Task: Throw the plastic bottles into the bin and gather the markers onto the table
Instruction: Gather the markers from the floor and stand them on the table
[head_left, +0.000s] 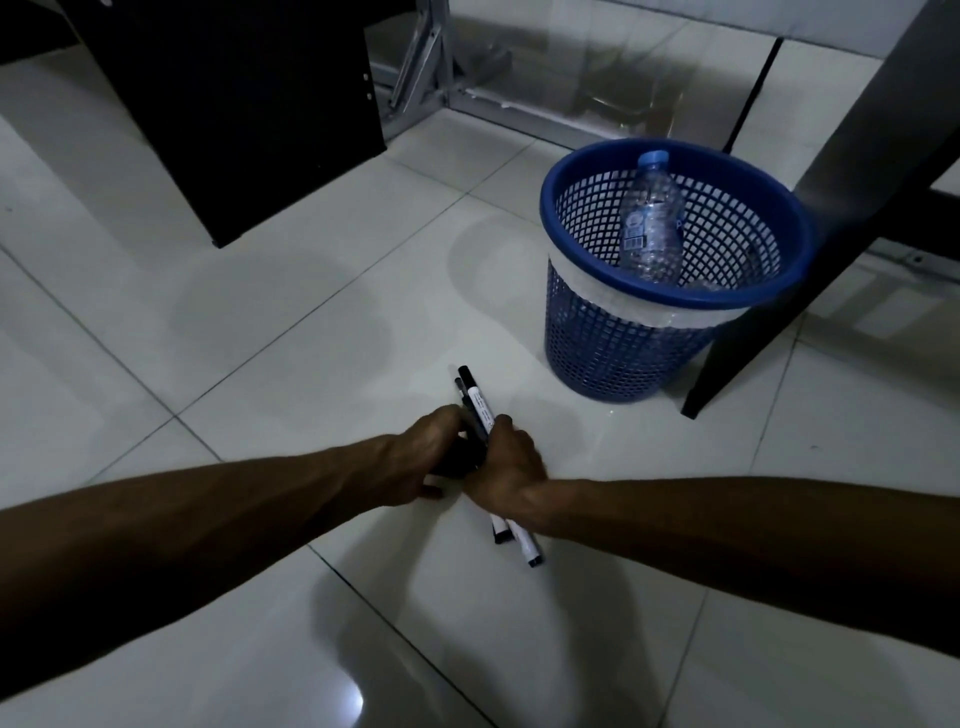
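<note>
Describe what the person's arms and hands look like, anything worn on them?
Both forearms are bare to the frame edge: no sleeves show. The left hand and right hand wear no gloves, and no watch, bracelet or ring can be seen on the visible parts. The lighting is dim, so finer details cannot be made out.

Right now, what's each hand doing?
Left hand: closed around the markers.
Right hand: closed on the same markers.

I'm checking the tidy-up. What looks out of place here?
The markers are down at the floor, bunched in both hands, not on a table. The plastic bottle stands tilted inside the blue bin, as intended.
</note>
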